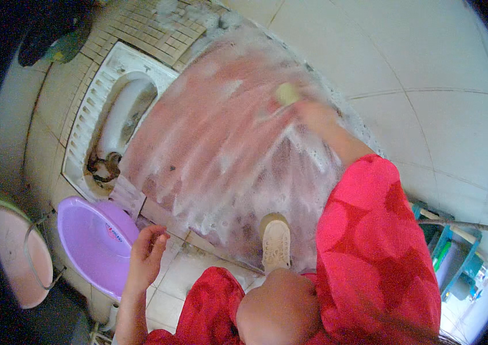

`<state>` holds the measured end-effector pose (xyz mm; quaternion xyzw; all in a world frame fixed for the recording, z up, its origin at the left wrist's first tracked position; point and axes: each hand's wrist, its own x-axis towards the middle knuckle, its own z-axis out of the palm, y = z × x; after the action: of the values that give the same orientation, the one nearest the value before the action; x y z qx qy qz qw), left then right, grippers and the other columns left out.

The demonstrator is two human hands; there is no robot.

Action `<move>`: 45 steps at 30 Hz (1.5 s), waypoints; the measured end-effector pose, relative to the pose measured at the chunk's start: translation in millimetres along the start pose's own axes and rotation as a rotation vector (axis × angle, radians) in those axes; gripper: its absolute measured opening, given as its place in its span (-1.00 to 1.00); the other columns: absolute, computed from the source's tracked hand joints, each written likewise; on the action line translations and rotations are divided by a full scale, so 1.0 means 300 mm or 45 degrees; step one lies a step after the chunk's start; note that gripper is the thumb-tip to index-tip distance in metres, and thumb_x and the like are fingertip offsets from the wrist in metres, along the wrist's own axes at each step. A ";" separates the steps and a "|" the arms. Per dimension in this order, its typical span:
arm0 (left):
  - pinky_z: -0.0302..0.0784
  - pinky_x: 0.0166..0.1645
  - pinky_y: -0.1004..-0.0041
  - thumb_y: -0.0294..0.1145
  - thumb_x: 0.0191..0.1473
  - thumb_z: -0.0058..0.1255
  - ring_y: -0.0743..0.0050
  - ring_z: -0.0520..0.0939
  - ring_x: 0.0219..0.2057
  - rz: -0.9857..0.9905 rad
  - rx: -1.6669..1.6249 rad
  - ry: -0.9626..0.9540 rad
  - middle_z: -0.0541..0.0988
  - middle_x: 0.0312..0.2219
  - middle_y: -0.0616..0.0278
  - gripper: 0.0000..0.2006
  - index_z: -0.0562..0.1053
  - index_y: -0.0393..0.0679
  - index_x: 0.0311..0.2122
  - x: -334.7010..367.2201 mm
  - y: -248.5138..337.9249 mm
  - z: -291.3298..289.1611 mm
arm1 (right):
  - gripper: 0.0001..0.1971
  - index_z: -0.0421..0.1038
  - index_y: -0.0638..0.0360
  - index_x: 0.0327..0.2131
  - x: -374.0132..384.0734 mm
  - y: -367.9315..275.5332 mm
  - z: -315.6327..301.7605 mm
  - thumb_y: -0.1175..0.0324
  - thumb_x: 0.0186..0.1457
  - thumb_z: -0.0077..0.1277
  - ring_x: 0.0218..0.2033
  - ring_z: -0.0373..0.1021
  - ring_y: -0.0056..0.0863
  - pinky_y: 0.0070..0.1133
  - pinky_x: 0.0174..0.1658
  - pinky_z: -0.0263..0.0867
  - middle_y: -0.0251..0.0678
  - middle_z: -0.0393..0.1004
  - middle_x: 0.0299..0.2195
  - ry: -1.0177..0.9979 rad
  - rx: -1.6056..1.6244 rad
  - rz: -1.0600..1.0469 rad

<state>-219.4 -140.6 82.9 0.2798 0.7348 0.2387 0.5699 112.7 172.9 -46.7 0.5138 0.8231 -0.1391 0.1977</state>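
A pink rug [204,115], streaked with white suds, is spread over the tiled floor and up to the wall. My right hand [314,117] is stretched out over its far right part, blurred by motion. It grips a pale yellow-green scrubbing brush [287,94] against the sudsy surface; the bristles cannot be made out. My left hand [150,253] hangs in the air beside a purple basin [91,244], its fingers loosely bent and apart with nothing in them. My shoe [276,241], a beige lace-up, stands on the near edge of the rug.
A white squat toilet [86,138] is set in the floor left of the rug. Far left stands a pale pink tub [17,250]. White tiled wall [428,69] rises on the right, with a teal rack [456,259] of small items and a hose [465,224] lower down.
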 end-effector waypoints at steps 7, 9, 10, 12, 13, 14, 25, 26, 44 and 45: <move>0.26 -0.42 0.64 -0.35 0.04 -0.18 0.65 0.35 -0.49 0.021 0.062 0.025 0.43 -0.42 0.35 -0.78 0.32 -0.19 -0.21 0.008 -0.001 -0.004 | -0.67 0.37 0.25 -0.36 0.206 0.123 0.065 0.28 0.03 -0.41 -0.28 0.34 -0.14 -0.29 -0.22 0.23 0.04 0.38 -0.34 0.231 0.300 0.323; 0.28 -0.38 0.63 -0.37 0.04 -0.17 0.64 0.36 -0.47 0.069 0.098 -0.035 0.43 -0.42 0.34 -0.79 0.32 -0.21 -0.21 0.018 -0.002 0.016 | -0.65 0.37 0.25 -0.35 0.274 0.075 0.053 0.27 0.04 -0.43 -0.26 0.32 -0.10 -0.30 -0.20 0.22 0.04 0.37 -0.32 0.219 0.211 0.398; 0.29 -0.36 0.63 -0.38 0.03 -0.17 0.64 0.37 -0.45 0.027 0.132 -0.061 0.43 -0.43 0.34 -0.79 0.32 -0.22 -0.22 0.019 -0.002 0.026 | -0.64 0.37 0.25 -0.35 0.308 0.048 0.048 0.27 0.04 -0.45 -0.25 0.32 -0.09 -0.30 -0.19 0.21 0.04 0.37 -0.31 0.299 0.210 0.398; 0.31 -0.31 0.61 -0.39 0.03 -0.16 0.62 0.38 -0.42 0.074 0.159 -0.042 0.43 -0.42 0.32 -0.79 0.32 -0.24 -0.22 0.029 0.010 0.037 | -0.63 0.37 0.24 -0.34 0.363 0.014 0.014 0.25 0.05 -0.46 -0.24 0.31 -0.08 -0.30 -0.19 0.21 0.02 0.37 -0.31 0.242 0.190 0.357; 0.32 -0.29 0.60 -0.40 0.02 -0.15 0.61 0.39 -0.41 0.084 0.179 -0.035 0.43 -0.42 0.31 -0.79 0.32 -0.25 -0.22 0.033 0.020 0.038 | -0.62 0.37 0.23 -0.34 0.363 0.014 -0.002 0.25 0.05 -0.46 -0.24 0.30 -0.07 -0.30 -0.19 0.21 0.02 0.37 -0.31 0.257 0.181 0.379; 0.32 -0.28 0.60 -0.40 0.02 -0.15 0.60 0.39 -0.40 0.098 0.190 -0.019 0.43 -0.42 0.30 -0.79 0.32 -0.25 -0.22 0.035 0.030 0.037 | -0.62 0.36 0.23 -0.33 0.339 0.026 -0.018 0.24 0.05 -0.46 -0.24 0.30 -0.07 -0.30 -0.20 0.21 0.01 0.37 -0.31 0.237 0.242 0.373; 0.35 -0.36 0.54 -0.35 0.01 -0.13 0.48 0.43 -0.46 -0.114 0.064 0.108 0.45 -0.47 0.15 -0.74 0.31 -0.27 -0.22 -0.067 -0.088 -0.021 | -0.56 0.33 0.27 -0.35 -0.162 0.360 0.092 0.11 0.09 -0.48 -0.37 0.35 -0.06 -0.26 -0.32 0.24 0.00 0.39 -0.39 -0.025 -0.032 0.562; 0.37 -0.34 0.50 -0.34 0.01 -0.13 0.43 0.46 -0.43 0.044 0.080 0.058 0.45 -0.45 0.10 -0.74 0.31 -0.28 -0.22 -0.066 -0.105 -0.013 | -0.57 0.33 0.27 -0.36 -0.064 0.327 0.087 0.12 0.08 -0.46 -0.41 0.36 -0.06 -0.26 -0.33 0.25 0.01 0.40 -0.44 0.087 0.023 0.402; 0.40 -0.29 0.20 -0.25 -0.17 -0.04 0.06 0.50 -0.32 -0.110 0.763 0.435 0.45 -0.37 -0.11 -0.64 0.30 -0.32 -0.31 -0.076 -0.443 -0.001 | -0.72 0.36 0.26 -0.43 -0.381 -0.763 0.242 0.23 -0.01 -0.24 -0.44 0.34 -0.11 -0.32 -0.37 0.25 -0.02 0.39 -0.48 -0.230 -0.102 -0.626; 0.40 -0.29 0.20 -0.26 -0.18 -0.04 0.06 0.50 -0.33 -0.116 0.752 0.515 0.45 -0.38 -0.12 -0.63 0.30 -0.33 -0.30 -0.083 -0.479 -0.025 | -0.72 0.36 0.26 -0.43 -0.387 -0.777 0.241 0.23 0.00 -0.25 -0.44 0.34 -0.11 -0.32 -0.37 0.25 -0.02 0.39 -0.48 -0.237 -0.107 -0.629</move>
<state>-241.9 -262.6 5.9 0.3466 0.8816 0.0412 0.3178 -38.3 -51.2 -50.0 0.2736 0.9069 -0.1955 0.2540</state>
